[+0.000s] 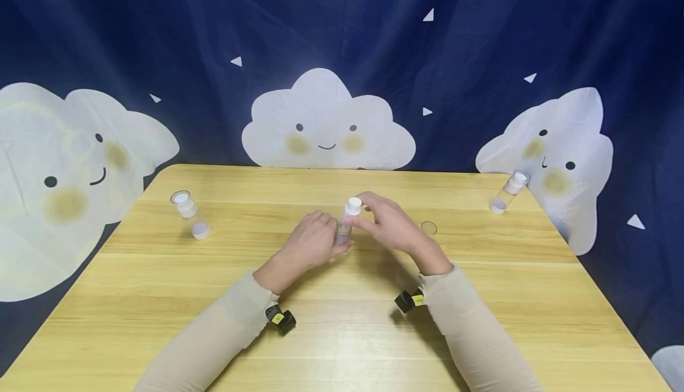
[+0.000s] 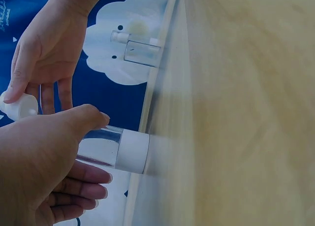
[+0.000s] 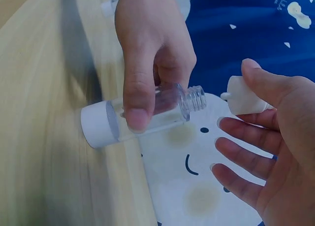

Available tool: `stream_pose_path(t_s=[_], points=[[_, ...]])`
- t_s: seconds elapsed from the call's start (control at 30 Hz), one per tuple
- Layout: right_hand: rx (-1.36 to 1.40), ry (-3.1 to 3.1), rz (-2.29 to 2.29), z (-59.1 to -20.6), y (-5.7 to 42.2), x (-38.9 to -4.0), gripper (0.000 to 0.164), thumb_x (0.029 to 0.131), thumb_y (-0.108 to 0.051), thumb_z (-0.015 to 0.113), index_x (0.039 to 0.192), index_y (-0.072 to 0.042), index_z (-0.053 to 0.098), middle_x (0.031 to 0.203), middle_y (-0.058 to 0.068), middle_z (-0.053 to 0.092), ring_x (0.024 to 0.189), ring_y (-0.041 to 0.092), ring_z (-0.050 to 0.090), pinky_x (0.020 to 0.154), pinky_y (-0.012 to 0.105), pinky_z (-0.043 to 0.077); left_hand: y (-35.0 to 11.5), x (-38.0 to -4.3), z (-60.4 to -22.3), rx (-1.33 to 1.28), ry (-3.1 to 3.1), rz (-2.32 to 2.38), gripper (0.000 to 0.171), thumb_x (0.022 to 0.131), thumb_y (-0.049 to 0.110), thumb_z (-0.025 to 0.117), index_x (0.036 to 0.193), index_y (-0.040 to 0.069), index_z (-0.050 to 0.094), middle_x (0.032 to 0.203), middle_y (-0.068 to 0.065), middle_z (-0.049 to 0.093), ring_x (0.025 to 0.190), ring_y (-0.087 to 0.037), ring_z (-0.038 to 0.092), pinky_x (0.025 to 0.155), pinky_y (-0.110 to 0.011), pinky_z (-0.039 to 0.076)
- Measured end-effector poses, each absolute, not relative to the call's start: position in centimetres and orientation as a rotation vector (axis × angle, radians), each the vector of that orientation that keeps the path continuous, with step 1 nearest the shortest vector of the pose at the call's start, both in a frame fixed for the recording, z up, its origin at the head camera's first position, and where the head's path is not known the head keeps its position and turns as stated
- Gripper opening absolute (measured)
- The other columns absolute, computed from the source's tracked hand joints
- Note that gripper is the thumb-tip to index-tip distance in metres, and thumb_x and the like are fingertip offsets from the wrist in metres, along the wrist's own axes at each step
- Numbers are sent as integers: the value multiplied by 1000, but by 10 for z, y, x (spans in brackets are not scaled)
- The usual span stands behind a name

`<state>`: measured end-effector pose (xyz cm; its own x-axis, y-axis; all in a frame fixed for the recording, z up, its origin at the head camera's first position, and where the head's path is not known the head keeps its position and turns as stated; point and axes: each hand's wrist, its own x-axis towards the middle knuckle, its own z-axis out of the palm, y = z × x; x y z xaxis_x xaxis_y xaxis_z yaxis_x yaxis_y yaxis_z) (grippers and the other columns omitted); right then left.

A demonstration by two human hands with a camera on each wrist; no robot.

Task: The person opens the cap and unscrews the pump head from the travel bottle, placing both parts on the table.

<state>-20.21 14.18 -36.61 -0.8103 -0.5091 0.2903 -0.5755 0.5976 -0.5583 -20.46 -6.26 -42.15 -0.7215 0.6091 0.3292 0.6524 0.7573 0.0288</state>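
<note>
A small clear bottle (image 3: 170, 120) with a white base (image 2: 133, 151) stands upright near the table's middle. My left hand (image 1: 316, 239) grips its body between thumb and fingers. The bare threaded neck (image 3: 196, 99) shows in the right wrist view. My right hand (image 1: 392, 225) pinches a white cap (image 3: 242, 95) between thumb and forefinger, its other fingers spread. The cap, with a small nub on its underside, is apart from the neck and just above it.
A clear cover (image 2: 141, 54) stands on the table right of my right hand. Similar bottles stand farther out, one bottle (image 1: 191, 217) at left and another bottle (image 1: 509, 193) near the right edge. A dark blue cloth (image 1: 331, 24) with cloud faces hangs behind the wooden table (image 1: 347, 344).
</note>
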Motion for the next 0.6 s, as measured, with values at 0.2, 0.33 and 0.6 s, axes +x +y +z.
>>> stream_pose_path(t_s=[0.2, 0.33, 0.6], points=[[845, -2741, 968, -365, 147, -204, 27, 95, -40, 63, 109, -17, 58, 103, -4, 62, 96, 19, 59, 83, 38, 49, -65, -206, -421, -956, -2679, -236, 43, 92, 46, 62, 83, 4, 63, 75, -3, 57, 72, -19, 50, 75, -33, 44], [810, -2776, 897, -366, 149, -207, 27, 95, -41, 62, 104, -16, 56, 94, -3, 58, 84, 18, 54, 75, 35, 47, -65, -208, -422, -932, -2694, -194, 45, 92, 47, 61, 85, 3, 63, 77, -4, 59, 73, -20, 49, 74, -33, 44], [738, -2846, 609, -370, 158, -211, 35, 95, -47, 58, 99, -12, 54, 93, 4, 59, 86, 22, 53, 77, 39, 45, -65, -208, -421, -931, -2695, -167, 49, 92, 50, 61, 87, 1, 65, 81, -7, 62, 78, -23, 55, 81, -36, 46]])
